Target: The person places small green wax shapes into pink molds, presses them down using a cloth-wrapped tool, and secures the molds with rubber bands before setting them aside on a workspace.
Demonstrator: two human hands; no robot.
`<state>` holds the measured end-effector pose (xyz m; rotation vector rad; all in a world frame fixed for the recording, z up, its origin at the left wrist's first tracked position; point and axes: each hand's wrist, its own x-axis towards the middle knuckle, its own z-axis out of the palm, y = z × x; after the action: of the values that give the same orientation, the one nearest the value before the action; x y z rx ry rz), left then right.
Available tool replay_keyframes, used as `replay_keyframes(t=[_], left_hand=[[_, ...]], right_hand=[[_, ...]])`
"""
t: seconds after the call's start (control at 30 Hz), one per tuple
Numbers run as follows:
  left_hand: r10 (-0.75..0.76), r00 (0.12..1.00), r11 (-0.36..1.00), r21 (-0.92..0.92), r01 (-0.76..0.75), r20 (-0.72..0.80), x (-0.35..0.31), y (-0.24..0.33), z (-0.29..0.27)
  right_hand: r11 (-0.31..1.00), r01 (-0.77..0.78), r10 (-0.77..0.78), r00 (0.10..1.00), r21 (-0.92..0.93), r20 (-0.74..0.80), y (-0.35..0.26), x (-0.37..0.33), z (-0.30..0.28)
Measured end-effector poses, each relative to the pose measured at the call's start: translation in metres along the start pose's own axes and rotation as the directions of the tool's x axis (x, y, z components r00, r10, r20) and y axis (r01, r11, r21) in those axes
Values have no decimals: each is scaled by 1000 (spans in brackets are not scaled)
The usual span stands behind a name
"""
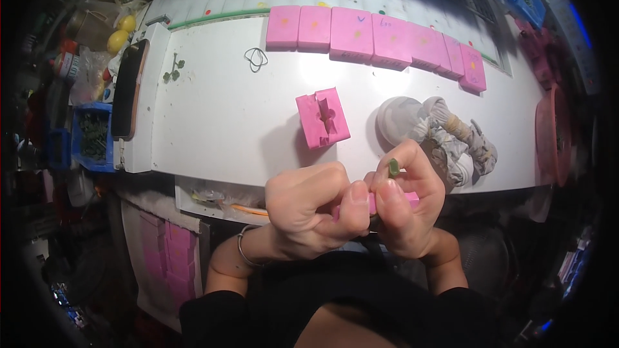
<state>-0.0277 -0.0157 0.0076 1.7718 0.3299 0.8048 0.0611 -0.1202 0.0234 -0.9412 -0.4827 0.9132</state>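
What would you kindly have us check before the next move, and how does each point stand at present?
1. Left hand closed on the pink piece: ok.
2. Right hand closed on that piece too: ok; its fingers also have the green piece, end showing.
3. Inner ends of the held pieces seated properly: cannot tell; the fingers cover them.
4. Notched pink block on the white table, apart from both hands: ok.
5. Row of pink blocks along the table's far side: ok.
6. Tabletop free of loose bits: not ok; a thin looped band and a green sprig lie there.
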Motion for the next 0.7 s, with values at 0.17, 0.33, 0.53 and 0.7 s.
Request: replay_keyframes(t=[0.17,0.33,0.53,0.7], left_hand=[[131,952,976,-133,-173,-275,-20,-28,-69],[-190,962,918,-382,105,-194,-15,-19,-61],[-311,897,515,-737,438,316,0,-10,-45],[-405,804,632,-502,590,435,-12,3,-18]], right_hand=[[966,60,-132,950,-251,-282,-14,-17,-38],[946,156,-194,975,-283,-111,-12,5,-23],[978,95,-67,986,-183,155,-7,16,-17],[989,132,-143,966,67,215,12,14,-7]])
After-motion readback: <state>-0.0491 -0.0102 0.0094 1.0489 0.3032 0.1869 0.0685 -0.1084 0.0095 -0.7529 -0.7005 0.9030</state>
